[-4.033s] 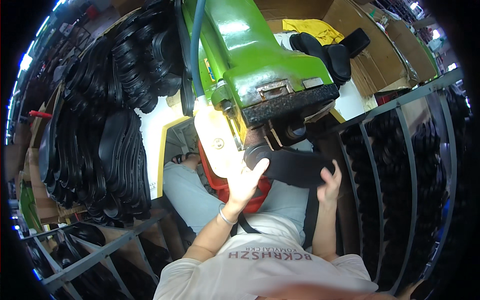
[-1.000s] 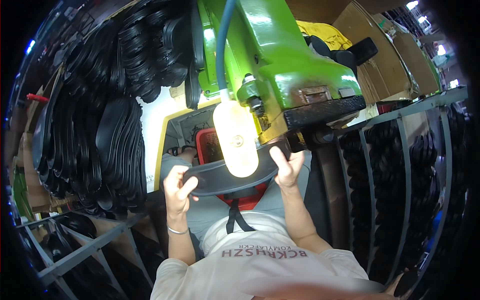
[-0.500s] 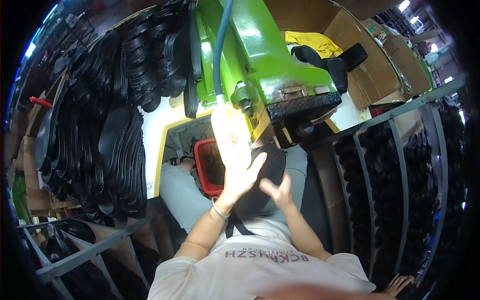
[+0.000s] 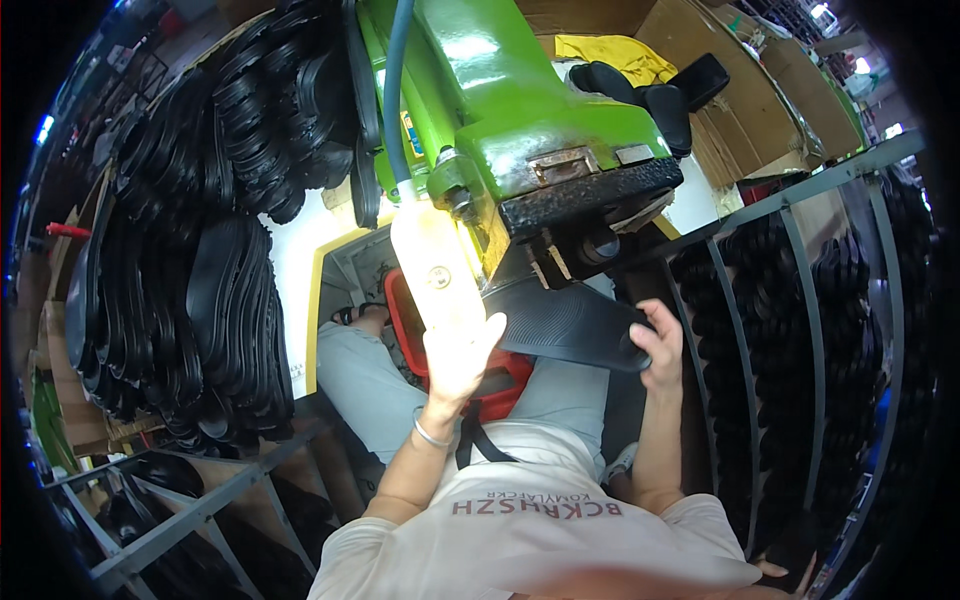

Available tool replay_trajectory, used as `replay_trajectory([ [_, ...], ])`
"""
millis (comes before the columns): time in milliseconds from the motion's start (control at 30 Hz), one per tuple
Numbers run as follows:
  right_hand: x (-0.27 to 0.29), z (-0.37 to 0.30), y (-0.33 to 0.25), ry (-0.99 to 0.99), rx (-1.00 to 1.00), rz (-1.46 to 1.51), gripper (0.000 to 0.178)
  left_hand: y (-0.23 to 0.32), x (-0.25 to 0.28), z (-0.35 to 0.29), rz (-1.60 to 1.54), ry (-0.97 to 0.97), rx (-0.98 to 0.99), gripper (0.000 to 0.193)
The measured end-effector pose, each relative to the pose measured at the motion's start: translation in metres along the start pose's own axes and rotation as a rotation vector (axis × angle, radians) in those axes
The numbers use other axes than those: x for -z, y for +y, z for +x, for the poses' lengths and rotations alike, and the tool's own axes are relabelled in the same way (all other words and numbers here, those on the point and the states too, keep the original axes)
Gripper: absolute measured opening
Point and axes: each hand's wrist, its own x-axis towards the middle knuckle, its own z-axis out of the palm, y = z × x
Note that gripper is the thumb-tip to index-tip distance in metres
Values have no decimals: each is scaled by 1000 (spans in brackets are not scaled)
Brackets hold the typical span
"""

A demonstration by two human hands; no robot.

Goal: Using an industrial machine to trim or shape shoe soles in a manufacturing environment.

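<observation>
Black and ridged, a sole (image 4: 580, 322) spans the space between the hands: the right hand (image 4: 660, 345) pinches one end; whether the left hand (image 4: 462, 365) grips is unclear beside the glaring lamp (image 4: 437, 255). Beyond stands a green machine (image 4: 540, 125), then a brown carton (image 4: 750, 110).

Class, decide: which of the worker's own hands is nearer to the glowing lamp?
Left. The left hand is at the lower end of the lamp, as seen here; the right hand is farther off to the right, at the right end of the black sole.
</observation>
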Motion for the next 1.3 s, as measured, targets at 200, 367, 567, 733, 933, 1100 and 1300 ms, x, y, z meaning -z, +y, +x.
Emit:
replay_trajectory([
  [200, -21, 61, -30, -259, 61, -58, 24, 20, 31, 0, -179, 5, 25, 27],
  [367, -67, 80, -30, -369, 160, -59, 31, 14, 64, -1, -253, 73, 45, 23],
  [567, -119, 63, -29, -363, 316, -174, 64, -17, 94, -35, -502, 174, 211, 21],
  [733, -132, 59, 1, -278, 351, -249, 64, -63, 68, -75, -492, 57, 294, 22],
  [933, -109, 49, 21, 98, 536, -44, 57, -56, 29, -58, -332, 113, 223, 20],
  [1100, -22, 56, 24, 149, 334, 186, 26, -11, 9, -4, -58, 49, -141, 25],
  [1300, -14, 53, -4, 269, 259, 73, 14, 17, 1, 29, 365, 143, -706, 44],
])
